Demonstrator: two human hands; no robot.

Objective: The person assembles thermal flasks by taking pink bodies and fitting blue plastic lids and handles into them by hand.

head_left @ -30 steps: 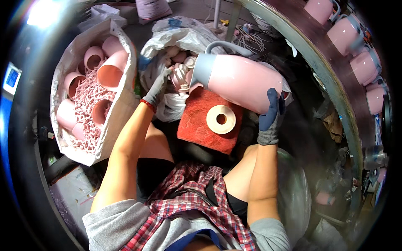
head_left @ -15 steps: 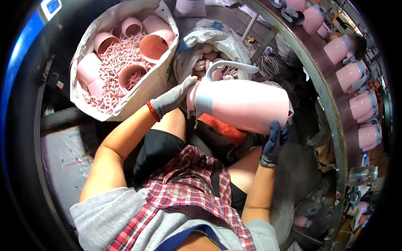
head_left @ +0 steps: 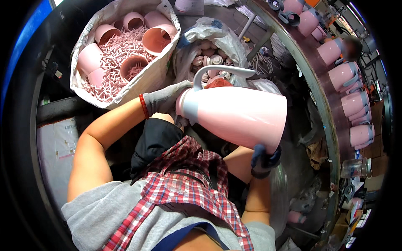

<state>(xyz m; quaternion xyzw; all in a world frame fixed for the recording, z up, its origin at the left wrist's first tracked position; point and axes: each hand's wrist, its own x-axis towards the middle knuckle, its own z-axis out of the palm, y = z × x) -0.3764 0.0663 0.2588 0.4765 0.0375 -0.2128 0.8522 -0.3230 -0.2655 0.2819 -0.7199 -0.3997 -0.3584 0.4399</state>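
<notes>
Head view is showing me both gloved hands working one large pink jug (head_left: 236, 115), held on its side above my lap. My left hand (head_left: 165, 98), in a grey glove with a red bead band at the wrist, is reaching across from a bent elbow and pressing against the jug's grey collar at the narrow end; its fingers are curling closed around that collar. My right hand (head_left: 264, 158), in a dark blue glove, is coming up from below with the forearm nearly vertical, and its fingers are gripping the lower rim of the jug's wide base.

The jug is lying roughly level, narrow neck pointing left, wide bottom pointing right. Its body is looking smooth and glossy pink, with a grey band at the neck and a long grey handle (head_left: 220, 73) arching over the top side.

Behind the jug, a clear plastic bag (head_left: 217, 39) is holding small pale caps. To its left, a white sack (head_left: 146, 79) is sitting full of pink cups and pink scrap pieces. Along the right, a curved brown work table (head_left: 322, 104) is carrying a row of upright pink jugs (head_left: 347, 75). A red plaid cloth (head_left: 188, 180) is hanging over my front.
</notes>
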